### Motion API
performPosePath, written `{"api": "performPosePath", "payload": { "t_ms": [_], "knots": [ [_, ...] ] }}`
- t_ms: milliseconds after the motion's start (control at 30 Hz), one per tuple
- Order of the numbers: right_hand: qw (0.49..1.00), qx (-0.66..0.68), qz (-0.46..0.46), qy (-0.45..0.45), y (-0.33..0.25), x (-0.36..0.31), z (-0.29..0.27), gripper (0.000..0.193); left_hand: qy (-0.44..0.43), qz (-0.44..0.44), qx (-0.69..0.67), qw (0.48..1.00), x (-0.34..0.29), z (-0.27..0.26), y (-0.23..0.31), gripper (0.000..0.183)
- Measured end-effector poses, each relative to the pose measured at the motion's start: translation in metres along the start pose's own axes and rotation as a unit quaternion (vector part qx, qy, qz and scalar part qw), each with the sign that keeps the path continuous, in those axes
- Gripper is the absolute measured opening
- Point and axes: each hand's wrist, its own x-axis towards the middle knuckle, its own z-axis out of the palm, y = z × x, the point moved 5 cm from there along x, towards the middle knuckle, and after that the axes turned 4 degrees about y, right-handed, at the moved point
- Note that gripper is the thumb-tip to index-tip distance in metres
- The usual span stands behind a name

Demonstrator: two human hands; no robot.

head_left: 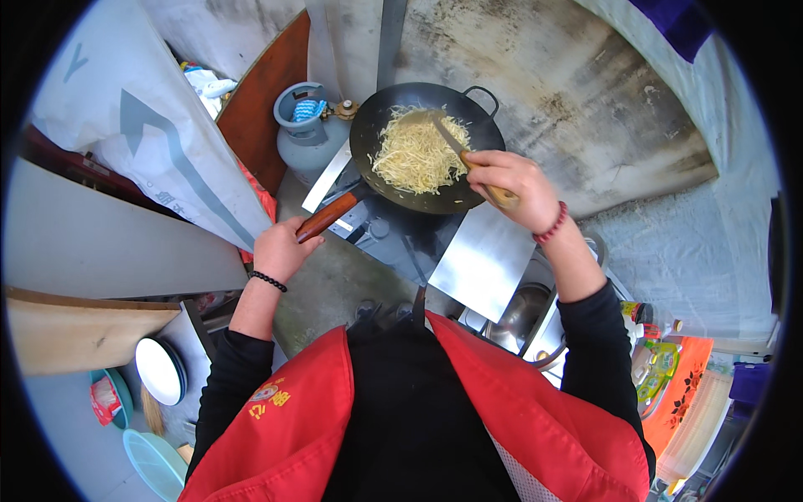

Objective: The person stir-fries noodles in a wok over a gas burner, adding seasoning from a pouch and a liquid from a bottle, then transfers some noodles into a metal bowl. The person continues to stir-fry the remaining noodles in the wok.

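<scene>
spatula [450,138]: blade partly buried in pale shreds [421,165], exact kind unclear | wok handle [329,215]: end covered by left hand [283,248] | spatula grip [502,197]: partly wrapped by right hand [516,186] | gas cylinder [311,151]: base partly behind stove's metal edge [329,180] | shoes [365,310]: mostly hidden under dark clothing [401,402] | aqua basin [152,463], purple cloth [676,27]: cut off by picture's edge

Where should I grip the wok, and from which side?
Probably by its wooden handle, from the lower left: it juts that way from the wok, long and straight, and your left hand is at its end. The metal loop on the far side looks harder to reach.
</scene>
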Motion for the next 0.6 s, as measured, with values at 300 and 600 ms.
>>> {"api": "performPosePath", "payload": {
  "t_ms": [300,600],
  "knots": [
    [0.997,0.030,0.051,-0.046,-0.021,-0.035,-0.016,0.015,-0.006,-0.001,0.007,1.000,0.000,0.002,-0.003,0.035],
    [0.996,-0.007,0.078,0.045,0.016,-0.007,0.026,0.014,-0.003,0.003,0.006,1.000,0.001,0.000,-0.001,0.036]
  ]
}}
